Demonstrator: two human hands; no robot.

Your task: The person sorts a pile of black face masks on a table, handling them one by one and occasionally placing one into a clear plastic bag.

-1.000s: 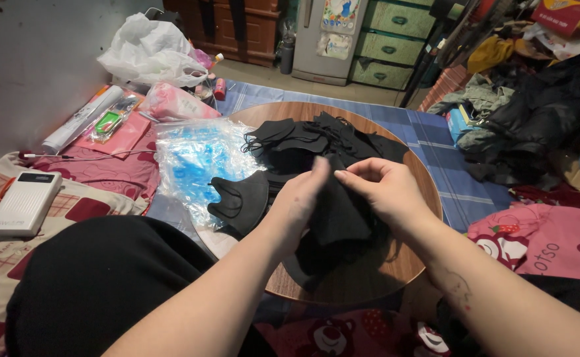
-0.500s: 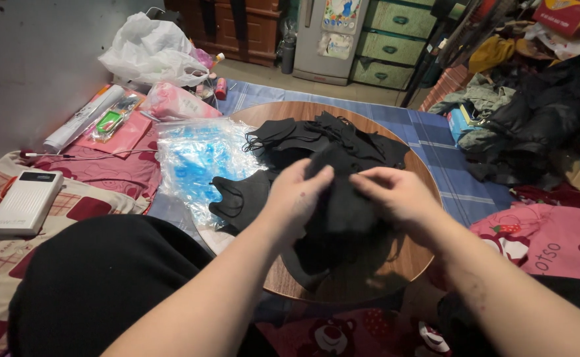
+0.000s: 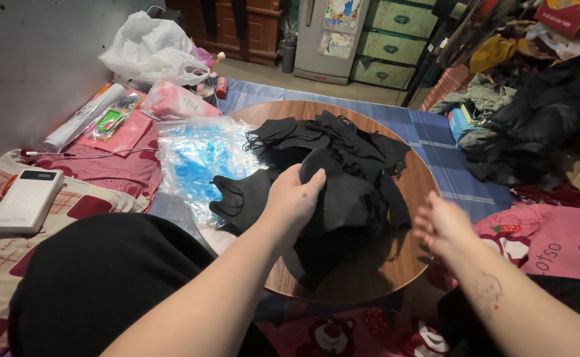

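On the round wooden tabletop (image 3: 369, 277), centre-left, sits a pile of black face masks (image 3: 343, 158), ear loops tangled, sprawling from 12 o'clock down toward the near edge. Top mask (image 3: 343, 198) of the near stack lies under the left hand (image 3: 293, 198), long axis running roughly 9 to 3 o'clock. Left fingers (image 3: 313, 182) pressed together, flat on the fabric, pointing to about 1 o'clock; thumb side hidden, so can't tell if they pinch it. One loose mask (image 3: 243, 198) lies just at 9 o'clock of that hand, touching the stack.

Right hand (image 3: 442, 225) is at 3 o'clock of the stack, apart from it, over the tabletop rim, blurred; fingers look loosely spread, holding nothing. Left hand clearly the nearer one.

Further out: crinkled clear plastic bag with blue contents (image 3: 197, 158) at 9 o'clock, half on the tabletop; white box-shaped device (image 3: 25, 201) far left on the blanket.
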